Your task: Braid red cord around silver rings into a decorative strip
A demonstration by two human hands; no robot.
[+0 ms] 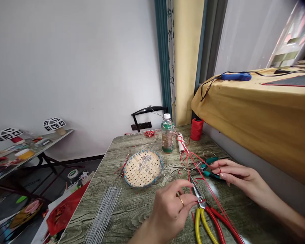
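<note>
My left hand (170, 202), with a gold ring on one finger, pinches a red cord near the front middle of the table. My right hand (240, 178) holds another red cord (203, 159) between thumb and fingers, with a strand crossing the fingers. These cords run back to a red-and-white knotted piece (185, 147) by a white roll (181, 145). Long red strands slant past both hands toward the front edge. Beneath and between the hands lie pliers with yellow and red handles (213, 222). Green-handled pliers (208, 166) sit partly behind my right fingers.
A woven bamboo basket (133, 181) holds small clear beads. Thin metal rods (103, 217) lie at the left front. A plastic bottle (167, 135) and a red thread spool (197, 129) stand at the back. A yellow-covered surface (254, 108) rises at the right.
</note>
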